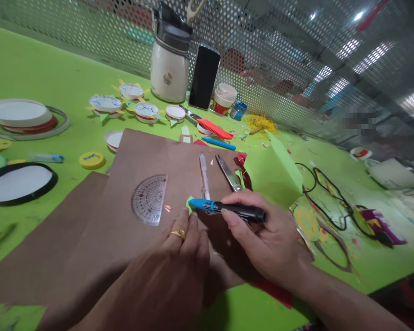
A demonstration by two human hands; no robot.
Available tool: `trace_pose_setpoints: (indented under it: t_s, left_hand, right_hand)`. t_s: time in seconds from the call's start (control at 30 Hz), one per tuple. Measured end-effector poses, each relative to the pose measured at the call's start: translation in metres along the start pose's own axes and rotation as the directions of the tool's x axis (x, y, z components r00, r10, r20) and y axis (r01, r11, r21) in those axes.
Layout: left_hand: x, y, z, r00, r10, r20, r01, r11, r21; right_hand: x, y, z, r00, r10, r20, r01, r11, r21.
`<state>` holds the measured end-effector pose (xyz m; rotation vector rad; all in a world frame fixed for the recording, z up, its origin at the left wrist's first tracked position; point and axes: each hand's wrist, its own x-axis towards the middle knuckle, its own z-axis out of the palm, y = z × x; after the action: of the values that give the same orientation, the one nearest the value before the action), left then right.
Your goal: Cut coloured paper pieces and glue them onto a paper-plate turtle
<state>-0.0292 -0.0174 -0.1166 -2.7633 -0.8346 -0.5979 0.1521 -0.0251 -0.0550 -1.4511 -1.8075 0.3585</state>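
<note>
My right hand [267, 232] grips a black marker with a blue front end [239, 211]. The blue end points left and meets a small green paper piece [190, 203]. My left hand [174, 264], with a gold ring, lies fingers forward on brown cardboard [89, 239]; its fingertips press the near edge of the green piece. Left of them rests a clear protractor [149, 198] beside tiny red-and-white scraps [167, 208]. Beyond the marker lie a slim pale pen [204, 172] and scissors [229, 172], whose handles are hidden.
A folded green sheet [276, 172] rises at right. Behind stand a white flask [169, 69], a phone [204, 76] and a small tub [224, 99]. Decorated paper discs [146, 111] sit far left. Looped black cord [331, 193] and a purple box [382, 225] lie right.
</note>
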Motion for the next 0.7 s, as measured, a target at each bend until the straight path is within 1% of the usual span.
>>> trace_pose_setpoints:
  t_s: [0.07,0.2,0.33,0.43,0.6,0.7]
  left_hand:
    - [0.0,0.0003,0.0009,1.0,-0.008,-0.016,0.009,1.0,0.007]
    - [0.0008,0.0028,0.0023,0.999,0.016,-0.037,-0.017,1.0,-0.011]
    - [0.0015,0.006,0.0019,0.998,-0.034,-0.06,0.033,0.999,-0.012]
    - [0.0009,0.0061,0.0027,0.998,-0.044,-0.043,0.043,0.999,-0.02]
    - [0.0009,0.0044,0.0048,0.999,0.0,-0.034,-0.001,0.999,-0.037]
    - [0.0015,0.0041,0.0041,1.0,-0.021,-0.021,0.02,1.0,-0.02]
  right_hand:
    - [0.0009,-0.0005,0.0006,1.0,0.002,-0.003,-0.002,1.0,-0.004]
    - [0.0006,0.0,0.0023,0.999,-0.005,-0.032,0.006,1.0,0.001]
    - [-0.001,0.0016,0.0029,0.997,-0.021,-0.069,0.021,1.0,0.004]
    - [-0.0016,0.002,0.0029,0.998,-0.021,-0.063,0.021,1.0,0.004]
    - [-0.001,0.0014,0.0025,1.0,-0.003,-0.03,0.003,1.0,-0.001]
    - [0.0001,0.0002,0.0011,1.0,0.01,0.001,-0.01,1.0,-0.004]
